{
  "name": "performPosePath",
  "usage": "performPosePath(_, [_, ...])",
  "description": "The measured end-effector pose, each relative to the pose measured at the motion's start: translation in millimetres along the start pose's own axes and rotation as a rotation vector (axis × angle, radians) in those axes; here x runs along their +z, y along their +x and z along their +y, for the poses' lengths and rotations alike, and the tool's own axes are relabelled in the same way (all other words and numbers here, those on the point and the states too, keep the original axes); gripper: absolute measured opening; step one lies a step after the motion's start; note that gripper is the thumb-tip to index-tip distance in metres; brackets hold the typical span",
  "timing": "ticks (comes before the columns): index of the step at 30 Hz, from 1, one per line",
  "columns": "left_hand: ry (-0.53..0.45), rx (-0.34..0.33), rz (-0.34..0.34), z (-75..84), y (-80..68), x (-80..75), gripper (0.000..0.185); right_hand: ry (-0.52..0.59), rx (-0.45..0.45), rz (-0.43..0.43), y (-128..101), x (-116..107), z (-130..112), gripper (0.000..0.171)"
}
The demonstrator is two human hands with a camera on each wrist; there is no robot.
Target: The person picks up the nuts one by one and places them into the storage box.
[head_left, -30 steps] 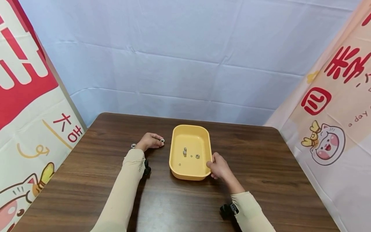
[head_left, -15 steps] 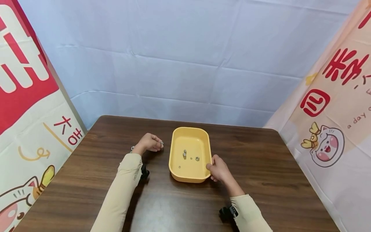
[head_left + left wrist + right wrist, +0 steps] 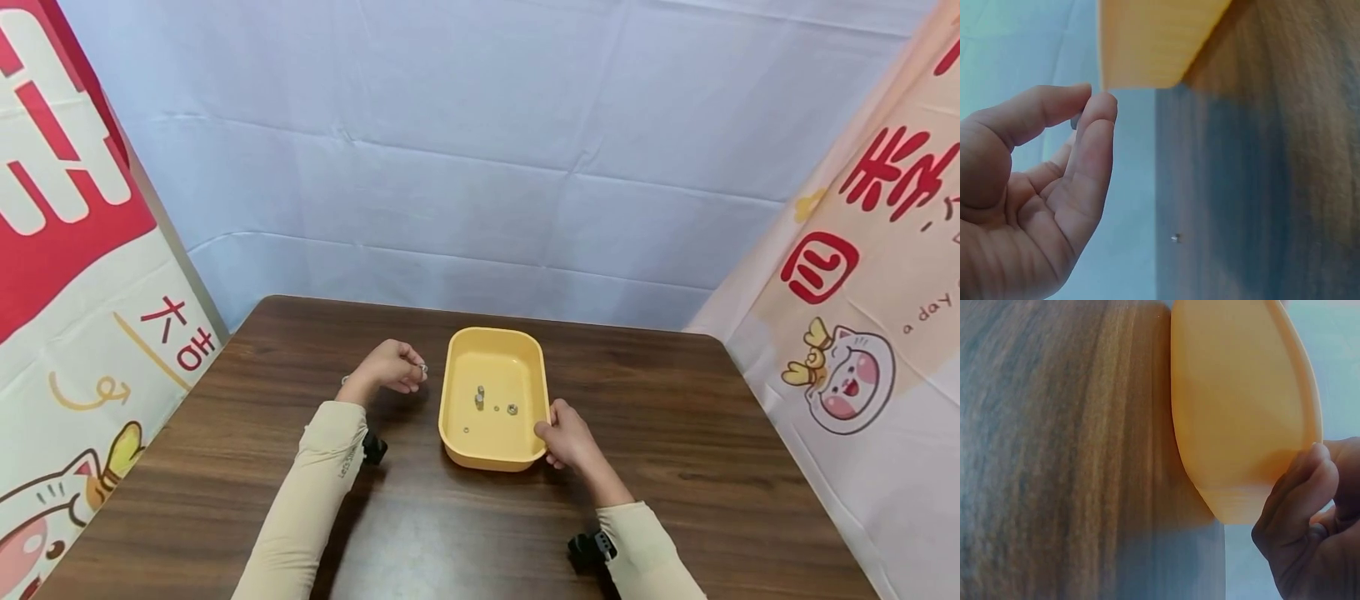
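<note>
A yellow tray [image 3: 457,446] sits mid-table on the dark wooden table [image 3: 675,433]. Inside it stand a small metal bolt [image 3: 479,397], a nut [image 3: 512,408] and a few tiny metal bits. My left hand [image 3: 393,367] is lifted just left of the tray and pinches a small metal nut [image 3: 423,367] between thumb and fingertips; the left wrist view shows the fingers [image 3: 1094,119] closed on a small grey piece [image 3: 1075,120] beside the tray [image 3: 1147,44]. My right hand [image 3: 566,433] grips the tray's near right corner, seen also in the right wrist view, with its fingers [image 3: 1300,500] on the tray wall [image 3: 1241,412].
Another small metal nut [image 3: 346,381] lies on the table behind my left wrist, and a tiny metal piece [image 3: 1175,237] shows in the left wrist view. Printed banners stand at the left and right sides, and a pale cloth backdrop closes the far edge.
My left hand has picked the nut up off the table and raised it slightly toward the tray. The right hand stays on the tray corner.
</note>
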State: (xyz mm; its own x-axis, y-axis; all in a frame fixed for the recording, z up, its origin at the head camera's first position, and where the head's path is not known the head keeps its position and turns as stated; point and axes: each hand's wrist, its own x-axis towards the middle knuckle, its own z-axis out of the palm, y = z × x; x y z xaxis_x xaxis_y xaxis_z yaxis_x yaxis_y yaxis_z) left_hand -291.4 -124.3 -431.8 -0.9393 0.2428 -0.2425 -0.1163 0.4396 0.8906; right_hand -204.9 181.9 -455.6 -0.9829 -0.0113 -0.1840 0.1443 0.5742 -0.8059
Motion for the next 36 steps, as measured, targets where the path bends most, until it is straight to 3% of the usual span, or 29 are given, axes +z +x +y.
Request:
performPosePath(15, [0.042, 0.007, -0.064, 20.9, -11.9, 13.7, 0.017, 0.012, -0.006, 0.014, 1, 3, 5, 0.012])
performPosePath(28, [0.113, -0.001, -0.130, 53.6, -16.5, 16.3, 0.013, 0.014, -0.004, 0.008, 0, 1, 0, 0.012])
performPosePath(36, [0.163, -0.020, -0.173, 59.3, -13.1, 22.6, 0.008, 0.023, -0.004, 0.002, -1, 1, 0, 0.010])
